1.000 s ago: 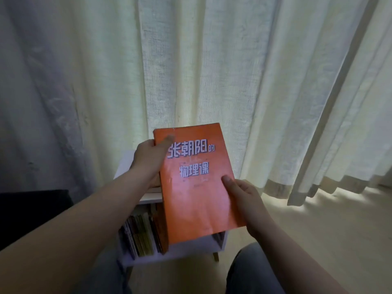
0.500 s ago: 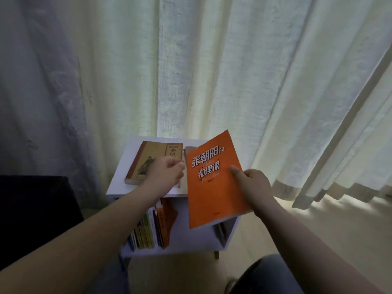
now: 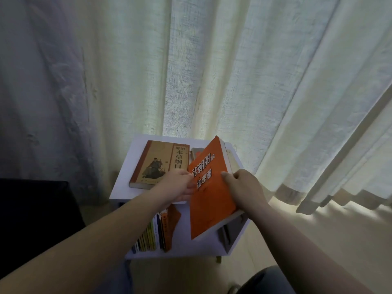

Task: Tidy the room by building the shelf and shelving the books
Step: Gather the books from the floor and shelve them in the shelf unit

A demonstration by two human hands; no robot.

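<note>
The orange book (image 3: 209, 200) is held tilted over the right side of the white shelf (image 3: 127, 177). The right hand (image 3: 246, 187) grips its right edge, thumb on the cover. The left hand (image 3: 180, 185) sits at its left edge with fingers curled, but I cannot tell if it grips. A brown book (image 3: 161, 162) lies flat on the shelf top, to the left.

Two grips (image 3: 178, 185) (image 3: 246, 187), one shelf (image 3: 124, 179), two books (image 3: 157, 162) (image 3: 210, 204) face-up (more below).

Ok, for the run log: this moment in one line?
right hand: grips orange book, tilted over shelf | left hand: at its edge, grip unclear | brown book: flat on top
</note>
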